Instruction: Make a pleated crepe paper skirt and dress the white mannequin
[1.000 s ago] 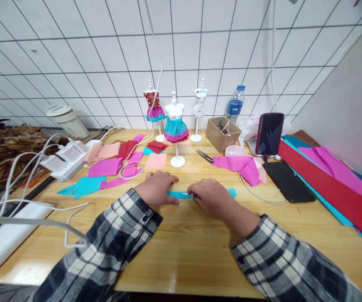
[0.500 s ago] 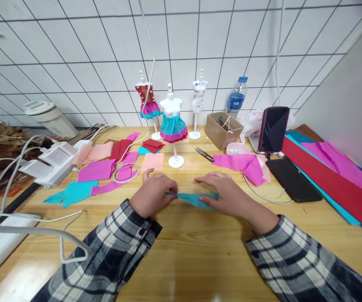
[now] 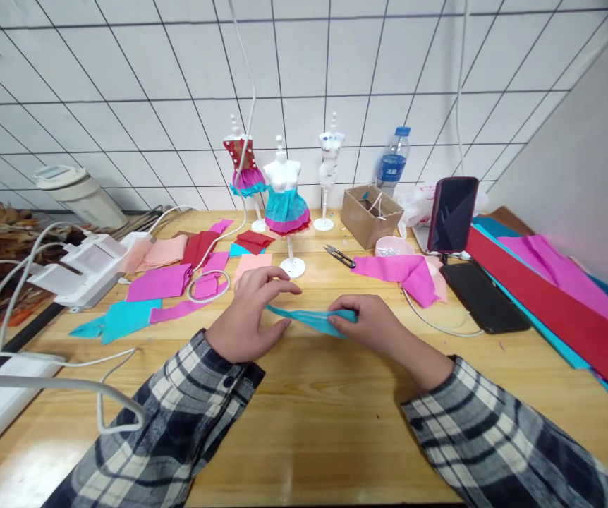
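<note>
A narrow folded strip of turquoise crepe paper (image 3: pixel 309 321) stretches between my hands, just above the wooden table. My right hand (image 3: pixel 372 321) pinches its right end between thumb and bent fingers. At the left end, my left hand (image 3: pixel 254 314) has its thumb and fingers apart, with the strip's tip in the gap beside them. Beyond the hands, a small white dress form (image 3: pixel 283 173) wears a layered turquoise, magenta and red skirt (image 3: pixel 287 212).
Behind stand a dress form in red and magenta (image 3: pixel 240 159) and a white one (image 3: pixel 329 166). Thread snips (image 3: pixel 340 256), a cardboard box (image 3: pixel 370 217), a pink bowl (image 3: pixel 393 246) and phones (image 3: pixel 487 296) lie right. Paper pieces (image 3: pixel 159 282) and a power strip (image 3: pixel 84 275) are left.
My left fingers have spread from their pinch on the strip's left end. My right fingers have closed on the right end. The view has shifted slightly.
</note>
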Action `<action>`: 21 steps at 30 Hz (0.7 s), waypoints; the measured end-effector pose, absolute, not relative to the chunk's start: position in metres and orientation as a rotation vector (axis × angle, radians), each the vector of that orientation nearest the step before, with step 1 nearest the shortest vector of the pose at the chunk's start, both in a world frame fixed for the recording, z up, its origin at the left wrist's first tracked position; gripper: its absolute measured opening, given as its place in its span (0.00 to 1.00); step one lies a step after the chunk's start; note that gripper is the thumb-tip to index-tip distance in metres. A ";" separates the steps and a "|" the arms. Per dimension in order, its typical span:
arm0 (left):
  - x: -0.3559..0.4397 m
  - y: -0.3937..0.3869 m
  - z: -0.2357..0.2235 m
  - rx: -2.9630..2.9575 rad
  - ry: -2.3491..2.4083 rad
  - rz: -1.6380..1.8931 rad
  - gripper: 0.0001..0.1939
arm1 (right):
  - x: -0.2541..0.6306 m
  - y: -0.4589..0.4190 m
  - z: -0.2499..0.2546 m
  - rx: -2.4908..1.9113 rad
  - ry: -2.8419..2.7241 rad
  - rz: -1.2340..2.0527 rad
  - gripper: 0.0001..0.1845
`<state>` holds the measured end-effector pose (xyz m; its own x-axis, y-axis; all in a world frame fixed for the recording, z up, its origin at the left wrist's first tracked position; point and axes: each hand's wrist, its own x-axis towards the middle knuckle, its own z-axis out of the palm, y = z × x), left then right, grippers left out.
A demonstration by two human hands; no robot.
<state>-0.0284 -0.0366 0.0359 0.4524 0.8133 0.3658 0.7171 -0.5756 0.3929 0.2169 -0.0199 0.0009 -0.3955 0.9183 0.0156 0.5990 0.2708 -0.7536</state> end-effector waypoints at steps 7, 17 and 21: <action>-0.004 -0.046 0.032 2.731 1.286 0.604 0.12 | 0.203 -0.034 0.003 -1.303 -1.945 0.966 0.08; -0.002 -0.047 0.027 2.746 1.278 0.620 0.09 | 0.199 -0.039 0.001 -1.203 -1.886 1.065 0.08; 0.000 -0.048 0.027 2.739 1.266 0.622 0.09 | 0.199 -0.039 0.001 -1.170 -1.877 1.068 0.07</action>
